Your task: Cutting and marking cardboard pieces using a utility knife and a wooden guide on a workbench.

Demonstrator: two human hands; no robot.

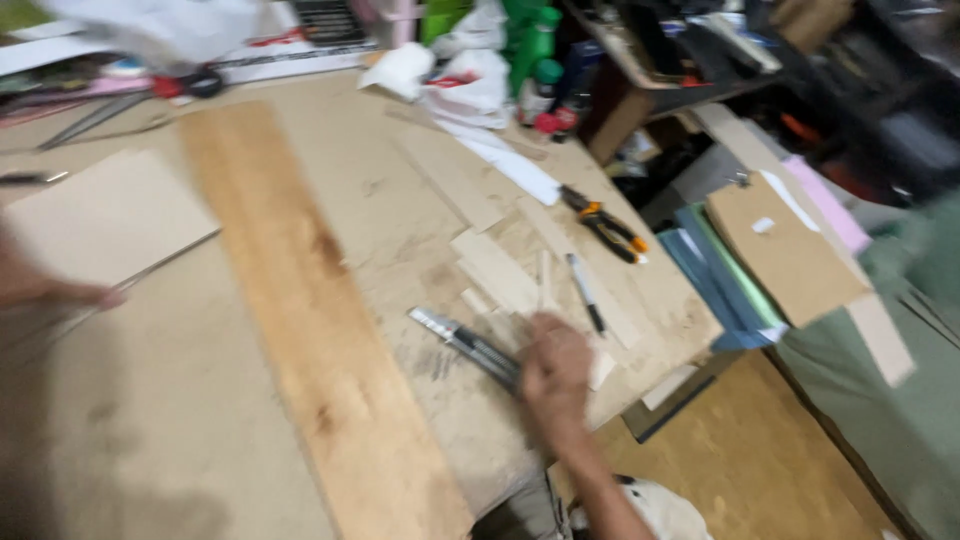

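My right hand (555,368) rests on the worktable (180,420) near its right edge, fingers closed around the dark handle end of a utility knife (462,340) whose metal blade end points up-left. My left hand (45,290) lies at the far left edge, fingertips on a thin metal ruler (150,268) beside a square piece of board (105,215); it is blurred. A long brown wooden plank (310,330) runs diagonally between the two hands. Small pale wood offcuts (495,270) lie just above my right hand.
A black pen (585,292) and orange-handled pliers (605,225) lie near the table's right edge. White bags (455,80) and green bottles (530,40) crowd the back. Cardboard (785,250) and blue folders (715,275) are stacked to the right, over a wooden floor (750,460).
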